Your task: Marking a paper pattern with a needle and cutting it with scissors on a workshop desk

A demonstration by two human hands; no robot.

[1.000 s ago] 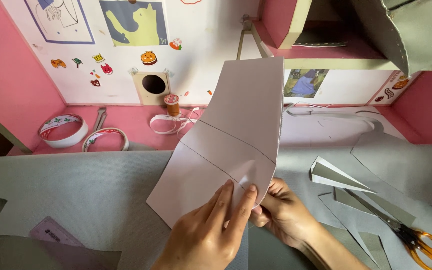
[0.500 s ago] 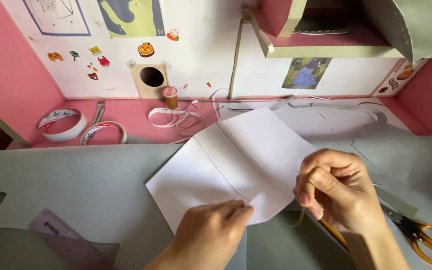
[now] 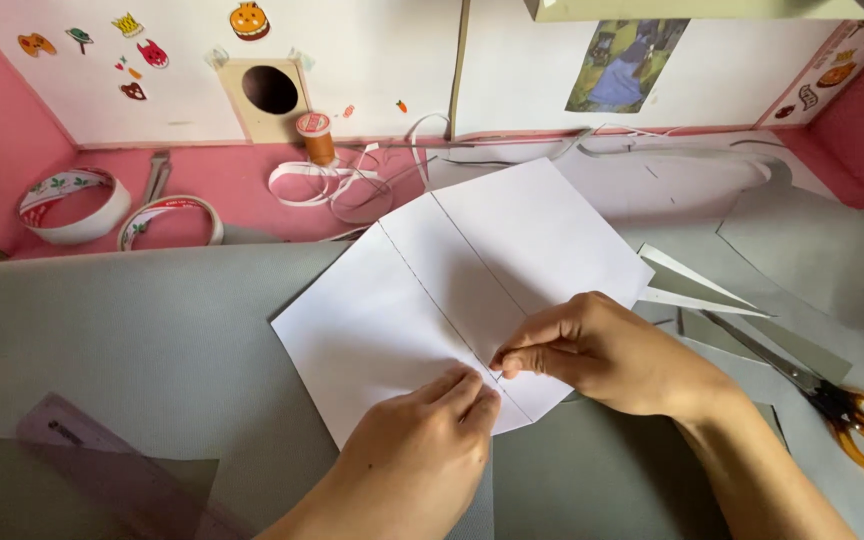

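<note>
A white sheet of card with two ruled lines lies flat on a grey sheet. My left hand presses its fingertips on the card's near edge, beside one ruled line. My right hand pinches the same edge at that line with thumb and forefinger. The two hands nearly touch.
Orange-handled scissors lie at the right on grey card offcuts. A clear purple ruler lies at the lower left. Two tape rolls, a spool of thread and white ribbon sit on the pink ledge at the back.
The card was held upright a second ago and now lies flat. My right hand moved from the card's right side to its near edge, next to my left hand.
</note>
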